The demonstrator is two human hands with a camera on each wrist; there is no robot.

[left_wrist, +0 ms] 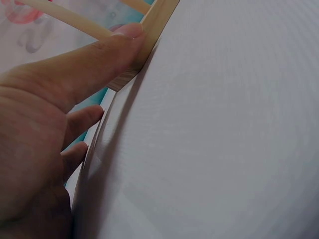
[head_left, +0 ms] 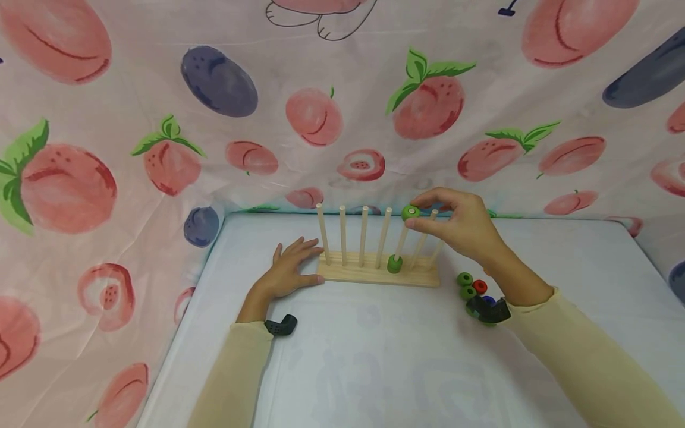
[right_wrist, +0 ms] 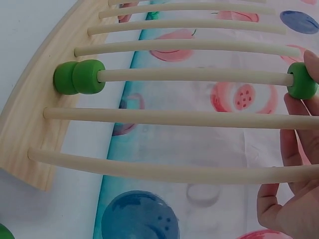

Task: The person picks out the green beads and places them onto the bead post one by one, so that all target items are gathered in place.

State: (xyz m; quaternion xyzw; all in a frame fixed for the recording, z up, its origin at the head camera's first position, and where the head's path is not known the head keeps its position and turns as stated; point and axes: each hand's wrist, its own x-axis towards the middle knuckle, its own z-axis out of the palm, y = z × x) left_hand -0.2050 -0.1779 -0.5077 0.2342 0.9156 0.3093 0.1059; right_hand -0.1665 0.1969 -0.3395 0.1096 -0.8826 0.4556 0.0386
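At the tip of the upright fifth peg (right_wrist: 194, 75) from the left, the right hand (head_left: 464, 228) pinches a green bead (head_left: 410, 213), above two seated beads (head_left: 394, 265) (left hand (head_left: 286, 271) spread, at the board's (head_left: 350, 273) left end).

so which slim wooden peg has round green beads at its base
The fifth slim wooden peg from the left; the other six have bare bases.

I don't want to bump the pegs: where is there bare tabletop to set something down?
Bare tabletop lies in front of the wooden base, between the two sleeves, and beyond the right forearm. Crowded: the base's left end, by the left hand, and around the loose beads.
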